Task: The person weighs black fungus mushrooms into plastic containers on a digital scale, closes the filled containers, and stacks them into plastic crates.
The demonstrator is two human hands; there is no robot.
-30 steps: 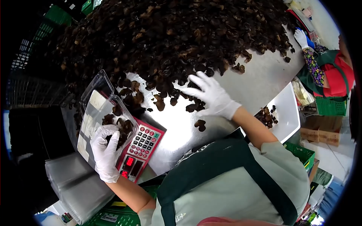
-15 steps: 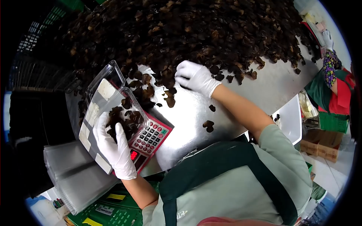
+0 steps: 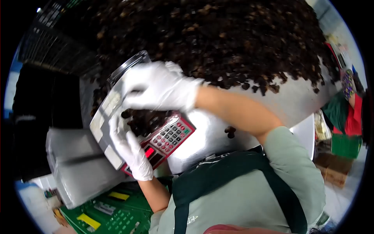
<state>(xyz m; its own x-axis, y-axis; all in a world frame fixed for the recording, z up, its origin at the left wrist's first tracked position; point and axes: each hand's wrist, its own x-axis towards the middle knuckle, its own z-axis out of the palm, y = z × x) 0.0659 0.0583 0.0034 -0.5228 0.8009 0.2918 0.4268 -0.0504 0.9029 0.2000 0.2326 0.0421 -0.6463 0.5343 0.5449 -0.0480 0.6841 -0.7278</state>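
A clear plastic clamshell box (image 3: pixel 168 127) rests on a red-edged weighing scale (image 3: pixel 173 141) with a keypad and a lit red display. Dark wood ear mushrooms (image 3: pixel 145 122) lie in it. My gloved left hand (image 3: pixel 132 153) is closed on the box's near left side, thumb and fingers at its edge. My gloved right hand (image 3: pixel 160 89), smeared by motion, is over the box's far part, close to the raised lid (image 3: pixel 130 65). Whether it holds anything is hidden. The wide pile of wood ear mushrooms (image 3: pixel 222 43) spreads beyond both hands.
Loose mushroom pieces (image 3: pixel 230 132) lie on the metal table (image 3: pixel 210 142). Stacked clear plastic lids or boxes (image 3: pixel 83 167) stand at left, above a green crate (image 3: pixel 113 210). A white tub (image 3: pixel 306 132) sits at right. Another person's patterned sleeve (image 3: pixel 348 84) shows at far right.
My right hand has swung left from the pile's edge to above the box. My left hand stays at the box. The view has shifted slightly.
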